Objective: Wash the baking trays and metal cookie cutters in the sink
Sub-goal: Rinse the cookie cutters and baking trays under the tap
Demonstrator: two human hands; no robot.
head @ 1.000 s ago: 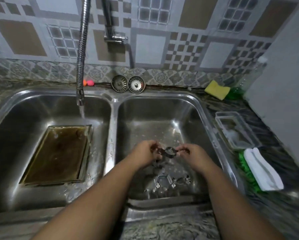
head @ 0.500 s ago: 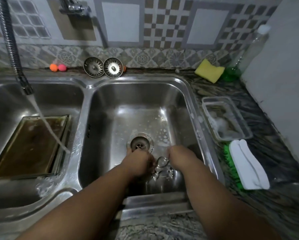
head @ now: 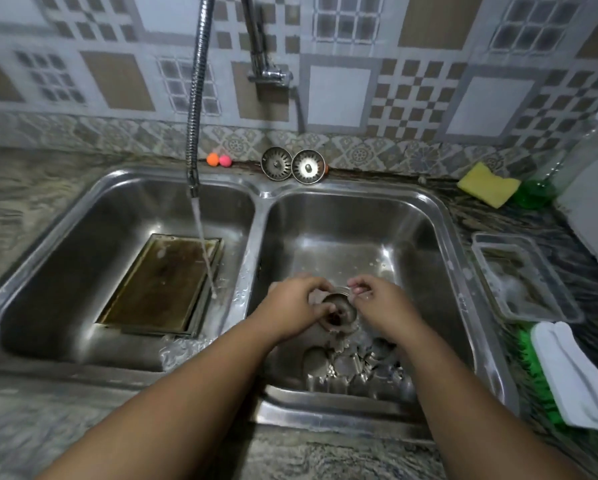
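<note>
At the lower middle of the frame a heap of metal cutters lies on the floor of the right basin, between my forearms. Just above it my hands are close together: my left hand curls round a round cutter, and my right hand pinches its other edge. Left of centre a stained tray lies flat in the left basin, with water from the hose falling at its right edge. Higher up, two strainers lean against the wall, and a yellow sponge sits at upper right.
</note>
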